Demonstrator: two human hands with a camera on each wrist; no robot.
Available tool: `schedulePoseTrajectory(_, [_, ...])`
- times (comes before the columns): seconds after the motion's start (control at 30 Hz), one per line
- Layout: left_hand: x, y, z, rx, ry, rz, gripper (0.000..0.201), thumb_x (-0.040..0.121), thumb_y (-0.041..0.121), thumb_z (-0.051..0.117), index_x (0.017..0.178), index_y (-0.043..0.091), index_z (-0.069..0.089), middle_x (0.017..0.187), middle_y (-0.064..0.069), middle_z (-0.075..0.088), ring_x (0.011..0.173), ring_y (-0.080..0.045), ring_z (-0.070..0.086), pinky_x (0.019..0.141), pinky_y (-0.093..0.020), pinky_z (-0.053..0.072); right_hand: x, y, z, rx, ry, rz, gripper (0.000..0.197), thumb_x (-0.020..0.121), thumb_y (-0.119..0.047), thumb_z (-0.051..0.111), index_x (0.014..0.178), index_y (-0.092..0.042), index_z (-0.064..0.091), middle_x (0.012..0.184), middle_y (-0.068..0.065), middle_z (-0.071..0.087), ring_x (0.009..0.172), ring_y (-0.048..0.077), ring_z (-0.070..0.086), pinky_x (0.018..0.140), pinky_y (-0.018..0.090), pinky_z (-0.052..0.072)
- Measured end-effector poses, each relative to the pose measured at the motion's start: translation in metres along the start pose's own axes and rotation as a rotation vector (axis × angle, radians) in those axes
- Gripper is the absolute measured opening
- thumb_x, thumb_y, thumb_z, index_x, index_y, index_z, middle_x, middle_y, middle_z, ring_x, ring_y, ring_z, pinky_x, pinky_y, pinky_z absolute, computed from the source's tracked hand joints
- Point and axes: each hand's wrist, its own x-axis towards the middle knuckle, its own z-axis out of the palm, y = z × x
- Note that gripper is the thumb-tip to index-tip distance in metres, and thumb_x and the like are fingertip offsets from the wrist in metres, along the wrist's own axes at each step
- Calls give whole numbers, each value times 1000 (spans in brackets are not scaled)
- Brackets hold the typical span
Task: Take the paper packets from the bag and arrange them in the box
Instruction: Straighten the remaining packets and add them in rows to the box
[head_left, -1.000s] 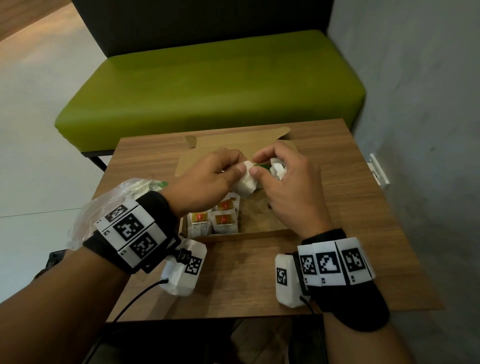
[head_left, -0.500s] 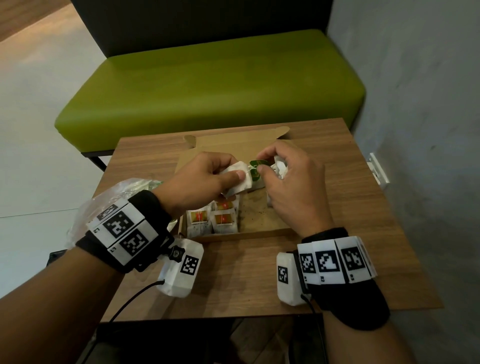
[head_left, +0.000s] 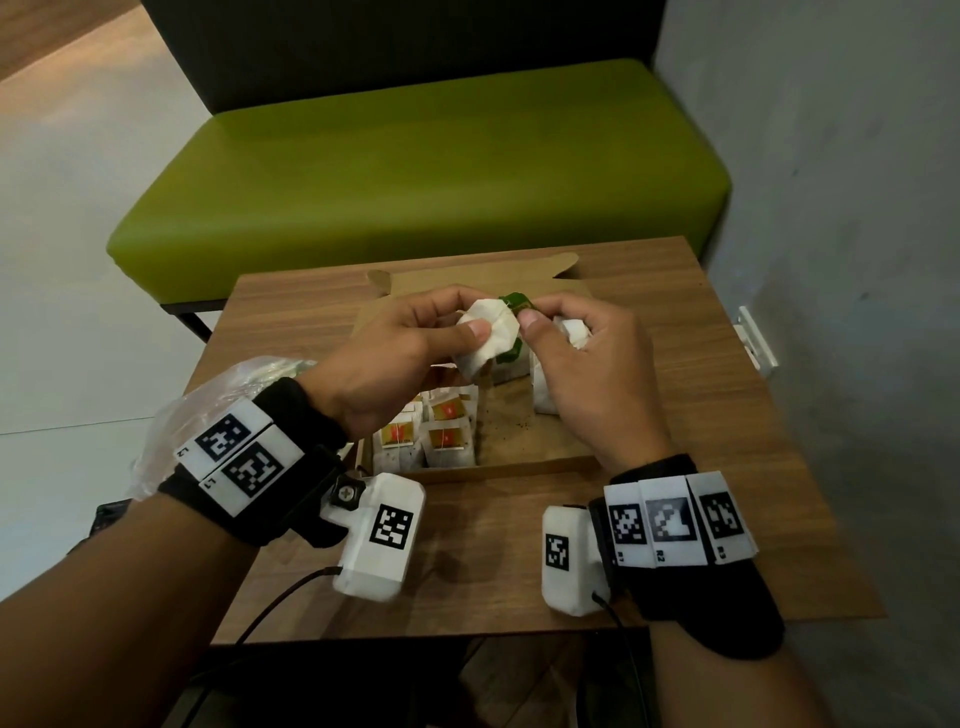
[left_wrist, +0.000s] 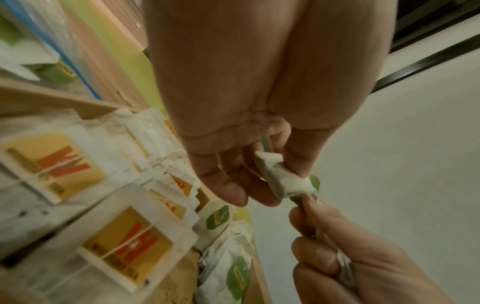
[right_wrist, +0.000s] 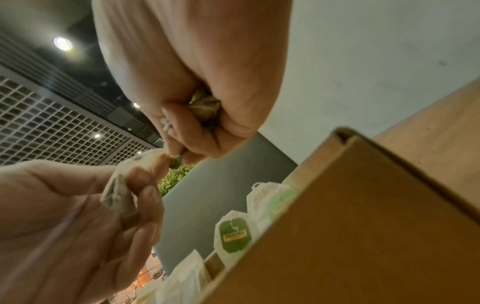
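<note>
My left hand (head_left: 467, 317) pinches a crumpled white paper packet (head_left: 488, 335) above the open cardboard box (head_left: 519, 467). My right hand (head_left: 527, 314) pinches the packet's green tag (head_left: 515, 301) between thumb and forefinger. Its curled fingers also hold a second scrunched packet (head_left: 571, 332) against the palm (right_wrist: 203, 105). In the left wrist view the held packet (left_wrist: 285, 181) sits between my left thumb and fingers, with the tag (left_wrist: 314, 182) at its end. Orange-labelled packets (head_left: 447, 436) stand in rows at the box's near left. Green-labelled ones (left_wrist: 218, 218) stand farther back.
A clear plastic bag (head_left: 234, 395) lies on the wooden table (head_left: 753, 415) left of the box, partly behind my left wrist. The box lid (head_left: 467, 275) lies open toward a green bench (head_left: 415, 171). A grey wall (head_left: 857, 260) runs along the table's right side.
Both hands have lifted the packet slightly higher over the box. The green tag has swung from beside the packet to its top, still pinched by my right hand.
</note>
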Motion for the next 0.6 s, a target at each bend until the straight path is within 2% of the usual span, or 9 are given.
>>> schedulePoseTrajectory(0.13, [0,-2,2,-30,21,-21,12,97,12,55,96,13,66,88,-2,68,75,-10,61,70,-25,51,1,3,-2,42,0,22,3,90,-21,74,91,-23,76,82,-12,71,77,2,64,66,18,47])
schedulePoseTrajectory(0.2, [1,-2,5,-35,45,-37,11,98,14,54,97,13,65,89,-3,67,76,-11,60,71,-25,50,0,3,-1,69,-20,42,8,89,-18,74,87,-26,75,73,-14,67,66,-1,58,59,17,43])
schedulePoseTrajectory(0.27, [4,-2,8,-40,80,-57,12,99,16,55,91,17,65,89,-2,68,78,-12,61,74,-27,51,1,4,0,99,-27,70,14,88,-15,75,84,-28,73,69,-16,64,61,-3,55,56,15,40])
schedulePoseTrajectory(0.33, [6,-3,11,-40,115,-79,11,98,18,57,89,17,62,85,-1,68,77,-13,62,73,-27,52,1,3,1,120,-27,98,11,87,-17,77,85,-27,74,69,-16,64,61,-4,55,57,16,40])
schedulePoseTrajectory(0.43, [8,-3,14,-40,174,-99,6,98,19,59,95,14,58,82,-1,67,75,-12,64,69,-25,54,0,2,0,142,-36,106,7,87,-21,77,86,-28,75,67,-18,65,61,-5,56,59,17,41])
schedulePoseTrajectory(0.53, [11,-4,18,16,278,-65,11,96,19,62,95,14,53,93,-5,64,82,-16,62,67,-26,51,-1,0,-1,53,-39,48,6,89,-22,75,89,-28,76,78,-15,71,69,-1,63,59,17,47])
schedulePoseTrajectory(0.6, [14,-5,20,65,356,-12,16,93,18,67,98,16,52,106,-9,61,87,-18,60,68,-27,51,-2,-1,-1,-7,-24,14,4,89,-22,75,88,-23,78,78,-11,73,73,8,66,58,24,50])
